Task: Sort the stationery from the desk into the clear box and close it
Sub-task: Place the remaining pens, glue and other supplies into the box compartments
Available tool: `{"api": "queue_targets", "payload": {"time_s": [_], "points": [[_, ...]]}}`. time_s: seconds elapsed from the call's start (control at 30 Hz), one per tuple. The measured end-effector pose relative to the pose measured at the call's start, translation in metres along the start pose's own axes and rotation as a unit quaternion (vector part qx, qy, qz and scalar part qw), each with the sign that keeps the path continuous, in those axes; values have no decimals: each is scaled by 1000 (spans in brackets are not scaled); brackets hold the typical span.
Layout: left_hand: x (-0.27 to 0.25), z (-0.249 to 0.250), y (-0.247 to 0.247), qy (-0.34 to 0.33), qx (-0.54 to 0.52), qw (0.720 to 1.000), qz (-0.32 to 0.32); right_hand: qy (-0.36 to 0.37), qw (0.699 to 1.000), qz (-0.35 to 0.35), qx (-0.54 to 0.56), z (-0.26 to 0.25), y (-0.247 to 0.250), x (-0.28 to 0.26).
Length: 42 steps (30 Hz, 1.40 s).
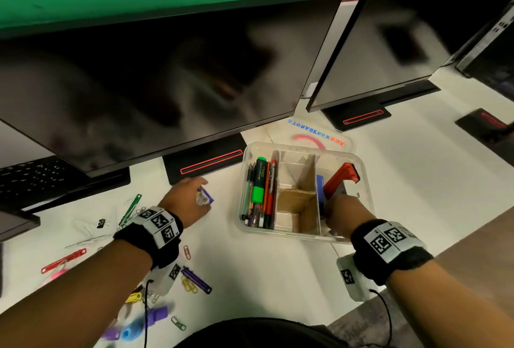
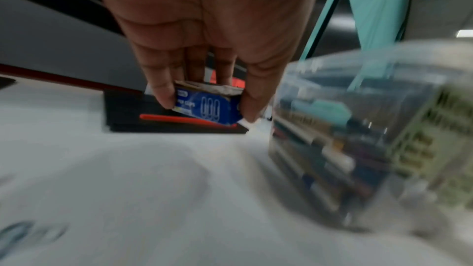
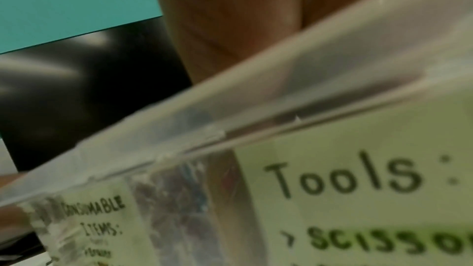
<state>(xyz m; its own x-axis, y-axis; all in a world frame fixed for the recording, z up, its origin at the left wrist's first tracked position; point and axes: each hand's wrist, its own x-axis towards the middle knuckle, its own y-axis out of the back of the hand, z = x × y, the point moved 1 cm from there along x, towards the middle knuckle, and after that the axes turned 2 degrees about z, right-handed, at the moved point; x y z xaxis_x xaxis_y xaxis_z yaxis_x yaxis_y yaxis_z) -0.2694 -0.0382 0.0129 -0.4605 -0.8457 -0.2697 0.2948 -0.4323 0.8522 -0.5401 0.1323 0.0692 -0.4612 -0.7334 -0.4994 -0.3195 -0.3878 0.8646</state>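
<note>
The clear box [image 1: 306, 237] stands open on the white desk, split into three compartments. Pens and a green highlighter [image 1: 258, 189] fill the left one, and the cardboard-lined middle one looks empty. A red tool [image 1: 340, 178] and a blue item [image 1: 319, 187] lie in the right one. My left hand [image 1: 201, 197] pinches a small blue paper clip box [image 1: 205, 195] just above the desk, left of the clear box. In the left wrist view, thumb and fingers of that hand [image 2: 207, 108] grip the paper clip box [image 2: 210, 109] by its ends. My right hand [image 1: 336, 212] reaches into the right compartment, its fingers hidden.
The lid [image 1: 317, 136], lettered "STORAGE BOX", lies behind the box. Two monitors on black stands [image 1: 205, 162] rise close behind. Loose paper clips, binder clips and coloured fasteners [image 1: 196, 281] litter the desk at lower left. A keyboard [image 1: 30, 178] sits far left. The desk edge runs at lower right.
</note>
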Motion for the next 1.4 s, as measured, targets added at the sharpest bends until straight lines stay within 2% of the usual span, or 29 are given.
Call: {"api": "queue_targets", "payload": {"time_s": [0.07, 0.17, 0.23, 0.3, 0.33, 0.4, 0.47, 0.53, 0.6, 0.7, 0.77, 0.87, 1.0, 1.17, 1.3, 1.4], "points": [[-5, 17, 15, -6, -66, 997, 43, 14, 1000, -6, -4, -2, -1, 0], [-17, 48, 32, -51, -136, 987, 72, -3, 1000, -8, 21, -4, 5, 3], [-26, 69, 39, -91, -170, 979, 72, -20, 998, 38, 51, -8, 21, 1], [-36, 90, 41, -127, -193, 972, 54, 45, 982, 128, 133, -18, 41, -9], [-40, 100, 40, -145, -199, 968, 41, 87, 968, 144, 188, -27, 50, -17], [-46, 119, 37, -185, -190, 964, 9, 135, 937, 102, 304, -46, 61, -30], [-51, 134, 31, -221, -170, 960, -26, 135, 915, 47, 378, -60, 62, -36], [-53, 143, 25, -235, -158, 958, -50, 125, 912, 29, 390, -60, 60, -34], [-52, 141, 22, -235, -136, 961, -54, 104, 926, 49, 359, -49, 57, -26], [-45, 118, 23, -212, -3, 976, -42, 33, 939, 134, 314, -21, 63, -2], [-44, 98, 21, -164, 53, 982, -82, -12, 961, 168, 218, -1, 68, 21], [-47, 85, 15, -131, 49, 981, -132, -53, 984, 123, 118, 11, 71, 47], [-47, 85, 12, -116, 26, 984, -136, -48, 996, 66, -21, 2, 63, 68], [-51, 87, 15, -114, 21, 983, -145, -54, 996, 63, -44, -7, 60, 82], [-50, 85, 14, -116, 25, 983, -142, -37, 990, 59, -125, -2, 52, 79], [-51, 84, 13, -114, 28, 983, -144, -34, 990, 66, -116, -8, 53, 74]]}}
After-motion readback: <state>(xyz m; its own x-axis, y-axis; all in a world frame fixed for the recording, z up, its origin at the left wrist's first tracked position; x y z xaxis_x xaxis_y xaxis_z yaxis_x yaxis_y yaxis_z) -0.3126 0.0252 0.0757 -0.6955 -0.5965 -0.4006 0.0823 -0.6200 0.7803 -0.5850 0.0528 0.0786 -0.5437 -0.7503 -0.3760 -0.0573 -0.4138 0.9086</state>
